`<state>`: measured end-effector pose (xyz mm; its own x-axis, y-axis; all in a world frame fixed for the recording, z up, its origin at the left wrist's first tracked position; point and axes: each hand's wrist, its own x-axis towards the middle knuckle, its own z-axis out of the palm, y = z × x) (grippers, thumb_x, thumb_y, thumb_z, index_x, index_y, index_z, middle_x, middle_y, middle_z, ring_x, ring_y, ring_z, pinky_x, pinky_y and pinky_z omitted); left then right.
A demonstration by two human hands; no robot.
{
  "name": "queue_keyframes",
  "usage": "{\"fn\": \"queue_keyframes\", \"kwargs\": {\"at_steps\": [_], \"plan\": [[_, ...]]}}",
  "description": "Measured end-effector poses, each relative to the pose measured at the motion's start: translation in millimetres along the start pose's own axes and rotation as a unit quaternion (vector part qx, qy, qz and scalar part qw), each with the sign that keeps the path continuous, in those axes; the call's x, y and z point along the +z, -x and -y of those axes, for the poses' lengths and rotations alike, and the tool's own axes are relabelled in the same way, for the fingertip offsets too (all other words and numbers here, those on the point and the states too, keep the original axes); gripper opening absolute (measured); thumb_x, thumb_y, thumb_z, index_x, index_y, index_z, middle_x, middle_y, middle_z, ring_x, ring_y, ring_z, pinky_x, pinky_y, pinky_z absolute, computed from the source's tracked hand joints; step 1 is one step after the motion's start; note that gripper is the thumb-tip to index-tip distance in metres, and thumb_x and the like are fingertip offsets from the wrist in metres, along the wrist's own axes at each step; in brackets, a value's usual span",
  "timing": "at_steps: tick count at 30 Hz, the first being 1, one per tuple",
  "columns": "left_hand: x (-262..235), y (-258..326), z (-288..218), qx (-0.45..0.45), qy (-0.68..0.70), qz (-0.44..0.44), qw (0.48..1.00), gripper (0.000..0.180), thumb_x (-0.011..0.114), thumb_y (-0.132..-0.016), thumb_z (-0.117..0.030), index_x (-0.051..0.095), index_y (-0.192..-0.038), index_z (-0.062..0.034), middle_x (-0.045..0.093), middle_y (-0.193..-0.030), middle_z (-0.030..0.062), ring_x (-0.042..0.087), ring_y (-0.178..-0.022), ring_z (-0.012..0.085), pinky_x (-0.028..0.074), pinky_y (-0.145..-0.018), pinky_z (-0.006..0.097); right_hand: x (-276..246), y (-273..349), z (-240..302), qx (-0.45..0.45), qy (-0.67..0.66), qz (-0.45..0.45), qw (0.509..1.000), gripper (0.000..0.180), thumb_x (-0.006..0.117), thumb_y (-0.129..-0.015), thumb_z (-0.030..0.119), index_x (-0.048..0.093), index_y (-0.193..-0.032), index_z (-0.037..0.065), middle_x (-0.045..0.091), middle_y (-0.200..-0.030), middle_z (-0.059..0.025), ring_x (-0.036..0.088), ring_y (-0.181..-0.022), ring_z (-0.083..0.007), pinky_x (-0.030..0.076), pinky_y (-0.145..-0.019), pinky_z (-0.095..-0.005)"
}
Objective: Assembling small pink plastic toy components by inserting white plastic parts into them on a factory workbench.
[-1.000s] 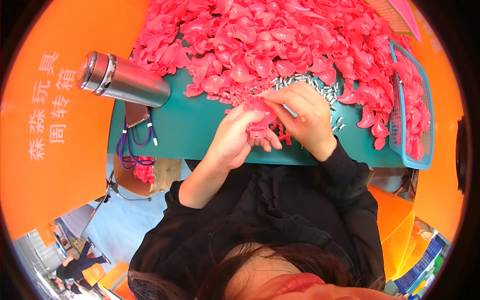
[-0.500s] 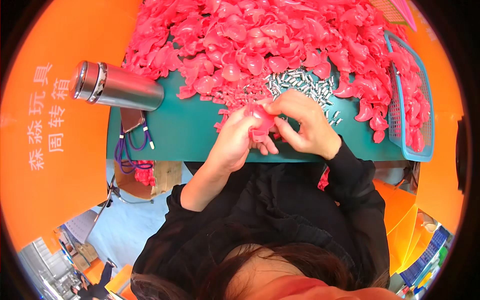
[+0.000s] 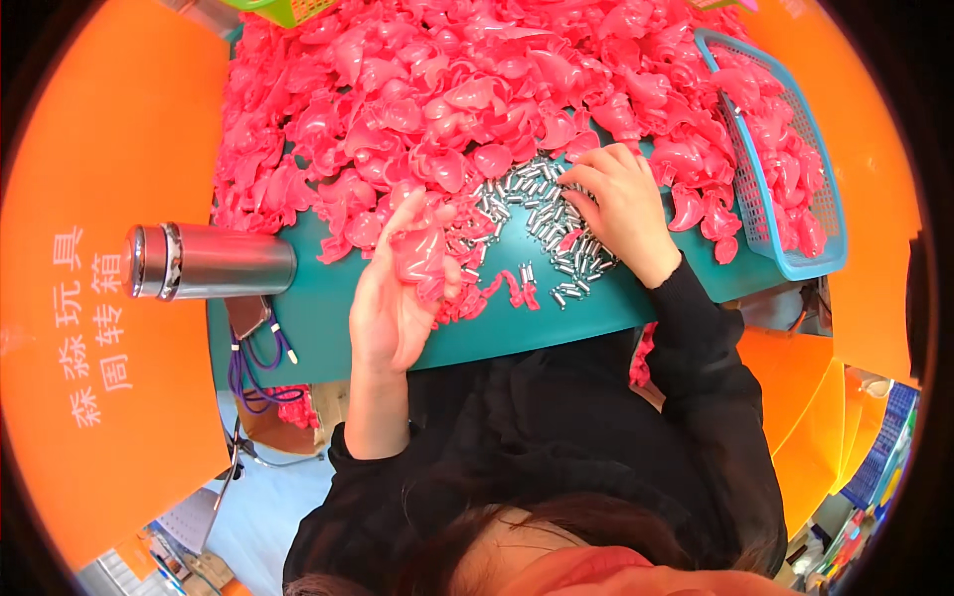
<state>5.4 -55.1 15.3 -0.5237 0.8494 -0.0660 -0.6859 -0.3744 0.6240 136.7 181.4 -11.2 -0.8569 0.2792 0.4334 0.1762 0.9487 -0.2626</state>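
In my left hand [image 3: 383,298] is a glossy pinkish-red plastic shell piece [image 3: 420,256], lying against the palm with the fingers partly around it. My right hand [image 3: 624,204] is over the loose pile of small silver metal cylinders [image 3: 566,233]. Its thumb and index finger are apart and point left, and nothing shows between them. Small red plastic parts [image 3: 517,288] lie between the two hands, near the table's front edge. Beyond both hands rises a large heap of curved red shell pieces [image 3: 477,89].
A blue mesh basket [image 3: 770,189] of red pieces stands at the right. A steel flask [image 3: 224,261] lies at the left, above a dark object with a purple cord [image 3: 243,368]. Orange panels [image 3: 109,179] flank the green table [image 3: 596,323]. A green basket [image 3: 293,10] shows at the far edge.
My hands have parted. The left has moved left with the shell piece; the right has left it and reached over the metal cylinders. The whole view has shifted and turned slightly.
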Motion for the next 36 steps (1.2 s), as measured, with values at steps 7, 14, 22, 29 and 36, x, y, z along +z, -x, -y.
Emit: {"fn": "queue_keyframes", "kwargs": {"at_steps": [7, 14, 22, 29, 36], "plan": [[12.3, -31.7, -7.5, -0.059, 0.077, 0.016, 0.995, 0.054, 0.031, -0.098, -0.03, 0.02, -0.146, -0.0064, 0.041, -0.136, 0.0199, 0.057, -0.095, 0.027, 0.049, -0.079, 0.038, 1.2, -7.1, 2.3, -0.039, -0.002, -0.009, 0.999, 0.013, 0.071, -0.071, 0.013, 0.065, -0.082, 0.013, 0.06, -0.091, 0.0022, 0.053, -0.094, -0.0196, 0.039, -0.078, -0.0347], [19.2, -49.8, -6.1, -0.084, 0.055, 0.031, 0.994, 0.05, 0.03, -0.101, -0.033, 0.024, -0.144, -0.0065, 0.049, -0.126, 0.0176, 0.06, -0.09, 0.0231, 0.051, -0.08, 0.033, 5.6, -10.0, 3.2, -0.042, 0.002, 0.007, 0.999, 0.012, 0.07, -0.071, 0.015, 0.062, -0.08, 0.012, 0.06, -0.089, 0.0016, 0.055, -0.091, -0.0186, 0.038, -0.077, -0.0338], [20.9, -65.1, -17.5, -0.1, 0.031, 0.004, 0.994, 0.048, 0.032, -0.1, -0.04, 0.047, -0.126, -0.0023, 0.057, -0.121, 0.0112, 0.062, -0.08, 0.0183, 0.054, -0.07, 0.027, 10.7, -4.5, 10.2, -0.017, 0.093, 0.023, 0.995, 0.011, 0.069, -0.073, 0.012, 0.061, -0.078, 0.006, 0.059, -0.081, -0.0043, 0.058, -0.08, -0.0221, 0.043, -0.073, -0.0327], [12.8, -66.0, -8.2, -0.106, 0.089, 0.061, 0.988, 0.043, 0.034, -0.1, -0.031, 0.039, -0.135, -0.0066, 0.049, -0.131, 0.0102, 0.059, -0.086, 0.0197, 0.05, -0.078, 0.032, 17.1, -8.6, 5.5, -0.006, 0.057, -0.023, 0.998, 0.007, 0.066, -0.072, 0.008, 0.062, -0.076, 0.003, 0.06, -0.073, -0.0077, 0.059, -0.071, -0.0272, 0.047, -0.064, -0.0386], [4.9, -66.2, 2.9, -0.103, 0.03, 0.032, 0.994, 0.046, 0.031, -0.101, -0.036, 0.04, -0.133, -0.0049, 0.056, -0.117, 0.0121, 0.061, -0.077, 0.0185, 0.051, -0.066, 0.027, -15.9, -32.3, 32.3, 0.146, -0.302, -0.039, 0.941, 0.011, 0.069, -0.078, 0.003, 0.061, -0.083, -0.001, 0.066, -0.076, -0.0061, 0.065, -0.075, -0.0098, 0.048, -0.069, -0.0229]]}}
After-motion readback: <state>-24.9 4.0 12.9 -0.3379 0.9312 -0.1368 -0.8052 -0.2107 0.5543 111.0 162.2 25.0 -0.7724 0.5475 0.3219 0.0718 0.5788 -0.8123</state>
